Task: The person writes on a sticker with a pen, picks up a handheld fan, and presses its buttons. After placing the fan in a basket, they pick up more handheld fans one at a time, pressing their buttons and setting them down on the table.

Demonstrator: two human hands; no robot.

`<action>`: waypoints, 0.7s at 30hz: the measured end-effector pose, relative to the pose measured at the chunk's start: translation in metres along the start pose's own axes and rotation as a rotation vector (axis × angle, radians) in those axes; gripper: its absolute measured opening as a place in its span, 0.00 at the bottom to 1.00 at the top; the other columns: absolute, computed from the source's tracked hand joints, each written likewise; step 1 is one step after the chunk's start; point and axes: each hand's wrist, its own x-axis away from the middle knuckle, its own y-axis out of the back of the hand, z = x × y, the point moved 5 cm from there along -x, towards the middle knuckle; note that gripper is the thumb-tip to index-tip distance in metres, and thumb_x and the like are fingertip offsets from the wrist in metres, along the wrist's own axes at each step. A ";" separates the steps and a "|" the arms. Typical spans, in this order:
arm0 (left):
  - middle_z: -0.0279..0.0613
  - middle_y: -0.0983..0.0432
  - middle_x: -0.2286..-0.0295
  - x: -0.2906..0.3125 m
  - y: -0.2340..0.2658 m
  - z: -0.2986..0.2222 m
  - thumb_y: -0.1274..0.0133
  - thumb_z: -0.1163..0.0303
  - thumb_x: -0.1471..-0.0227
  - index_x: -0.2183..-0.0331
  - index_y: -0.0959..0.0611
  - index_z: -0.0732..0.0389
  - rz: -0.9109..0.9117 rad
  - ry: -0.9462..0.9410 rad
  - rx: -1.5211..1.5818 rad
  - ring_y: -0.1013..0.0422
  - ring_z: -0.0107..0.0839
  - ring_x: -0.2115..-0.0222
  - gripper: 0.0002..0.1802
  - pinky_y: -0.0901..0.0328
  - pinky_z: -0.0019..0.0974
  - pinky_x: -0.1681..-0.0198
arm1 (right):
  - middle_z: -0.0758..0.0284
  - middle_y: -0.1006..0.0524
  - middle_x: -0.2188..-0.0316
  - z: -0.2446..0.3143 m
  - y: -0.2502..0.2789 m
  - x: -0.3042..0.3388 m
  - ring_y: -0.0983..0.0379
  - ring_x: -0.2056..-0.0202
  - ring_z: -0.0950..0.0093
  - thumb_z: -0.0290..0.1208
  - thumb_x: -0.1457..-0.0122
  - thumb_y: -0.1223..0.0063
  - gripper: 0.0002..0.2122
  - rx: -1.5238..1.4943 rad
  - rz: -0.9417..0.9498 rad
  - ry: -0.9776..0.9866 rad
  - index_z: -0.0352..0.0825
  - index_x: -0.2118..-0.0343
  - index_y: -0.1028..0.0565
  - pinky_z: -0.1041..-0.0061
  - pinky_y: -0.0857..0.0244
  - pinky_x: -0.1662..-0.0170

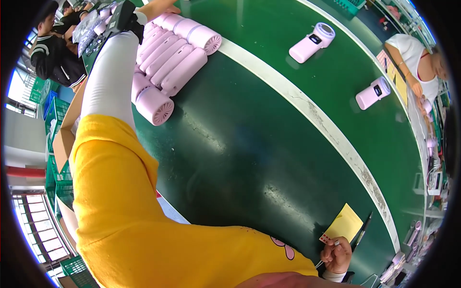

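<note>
My left arm reaches to the upper left in a yellow sleeve with a white cuff, a black device strapped at the wrist. My left hand [157, 8] is at the far end of a stack of pink handheld fans [175, 65]; the top edge cuts it off, so I cannot tell its grip. At the lower right, my right hand [337, 257] is closed, its fingertips pinching a small white piece [337, 243] too small to name. Beside it lie a yellow sheet [345, 224] with small red labels on its near corner and a dark pen [365, 228].
Two pink fans with dark displays, one nearer [307, 48] and one farther right [371, 95], lie beyond a white strip [307, 108] across the green table [230, 158]. Co-workers sit at upper left and right. Green crates [57, 115] and a cardboard box [67, 137] stand left.
</note>
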 end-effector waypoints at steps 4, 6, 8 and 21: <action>0.53 0.28 0.66 0.003 -0.002 0.002 0.62 0.51 0.48 0.60 0.29 0.71 0.045 -0.047 -0.141 0.31 0.37 0.65 0.29 0.37 0.34 0.59 | 0.64 0.35 0.87 -0.001 0.001 0.001 0.53 0.90 0.84 0.35 0.46 0.54 0.14 -0.016 0.000 0.000 0.26 0.69 0.35 0.85 0.58 0.87; 0.52 0.27 0.67 0.003 0.002 0.008 0.62 0.52 0.48 0.60 0.29 0.71 0.041 -0.057 -0.055 0.30 0.37 0.66 0.28 0.37 0.34 0.59 | 0.64 0.35 0.87 -0.001 0.001 0.001 0.52 0.90 0.84 0.35 0.46 0.54 0.14 -0.019 0.005 0.004 0.26 0.69 0.35 0.85 0.58 0.87; 0.52 0.27 0.68 0.004 0.003 0.009 0.62 0.52 0.48 0.60 0.29 0.71 0.043 -0.063 -0.013 0.30 0.36 0.66 0.28 0.37 0.33 0.59 | 0.64 0.35 0.87 -0.002 0.001 0.001 0.52 0.90 0.84 0.35 0.46 0.54 0.14 -0.019 0.000 0.003 0.26 0.69 0.35 0.85 0.58 0.87; 0.51 0.33 0.58 0.141 -0.142 -0.148 0.63 0.52 0.51 0.61 0.29 0.68 -0.009 -0.342 -0.665 0.43 0.43 0.51 0.28 0.51 0.39 0.48 | 0.64 0.35 0.87 0.001 -0.002 -0.001 0.51 0.89 0.84 0.35 0.46 0.54 0.13 -0.010 0.012 -0.019 0.27 0.69 0.34 0.85 0.57 0.87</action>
